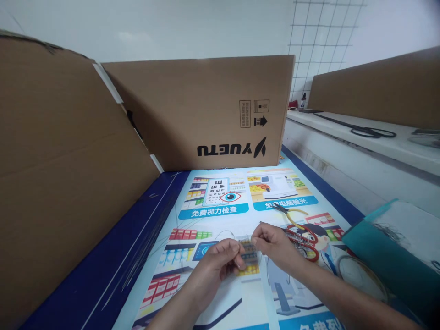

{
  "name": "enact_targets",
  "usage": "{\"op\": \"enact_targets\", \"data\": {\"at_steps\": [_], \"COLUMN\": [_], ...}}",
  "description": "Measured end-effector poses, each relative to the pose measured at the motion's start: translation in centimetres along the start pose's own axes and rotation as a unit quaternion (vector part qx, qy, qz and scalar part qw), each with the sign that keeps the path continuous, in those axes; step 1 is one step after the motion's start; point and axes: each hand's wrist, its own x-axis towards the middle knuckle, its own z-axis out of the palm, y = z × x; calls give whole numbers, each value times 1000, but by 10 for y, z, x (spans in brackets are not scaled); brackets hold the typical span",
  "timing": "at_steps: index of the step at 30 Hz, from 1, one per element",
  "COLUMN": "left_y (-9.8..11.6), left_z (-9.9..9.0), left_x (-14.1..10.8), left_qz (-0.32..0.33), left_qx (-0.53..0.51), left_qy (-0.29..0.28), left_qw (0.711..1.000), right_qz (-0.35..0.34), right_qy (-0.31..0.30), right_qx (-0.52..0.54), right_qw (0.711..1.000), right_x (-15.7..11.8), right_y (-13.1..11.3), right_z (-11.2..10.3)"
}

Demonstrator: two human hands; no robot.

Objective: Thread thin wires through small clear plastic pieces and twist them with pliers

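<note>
Both hands are over the printed sheet in the head view. My left hand (pixel 225 259) has its thumb and fingers pinched together, with a thin, pale curved line, like a wire, arching just behind it. Close beside it, my right hand (pixel 271 240) is also pinched at the fingertips. What lies between the fingertips of either hand is too small to make out. Yellow-handled pliers (pixel 292 213) lie on the sheet beyond my right hand. Red-handled scissors (pixel 311 250) rest beside my right wrist, partly hidden by the hand.
Cardboard panels (pixel 192 105) stand at the back and left. A teal box (pixel 378 243) and a round clear dish (pixel 360 277) sit at the right. Black scissors (pixel 371 132) and a small bottle (pixel 303 101) are on the white ledge (pixel 343 128). Thin strands lie along the blue left edge.
</note>
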Motion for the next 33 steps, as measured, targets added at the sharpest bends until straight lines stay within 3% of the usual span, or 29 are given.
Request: {"op": "enact_targets", "data": {"at_steps": [6,15,22,28,33], "left_y": [2,5,11,35,39], "left_z": [1,1,-4,-26,-47], "left_x": [-1,1,2,3,11], "left_qz": [-4,10,24,86,122], "left_qx": [31,114,186,156,266], "left_qy": [13,38,60,173,263], "left_qw": [999,993,980,969,919], "right_qz": [18,-3,-4,-45,-141], "right_qy": [-56,-69,-120,17,21], "right_qx": [29,-46,-84,-153,-298], "right_qw": [998,997,989,987,944], "right_x": [0,-1,0,5,8], "right_y": [0,-2,-7,-5,9], "right_z": [-1,0,-6,-10,-6]}}
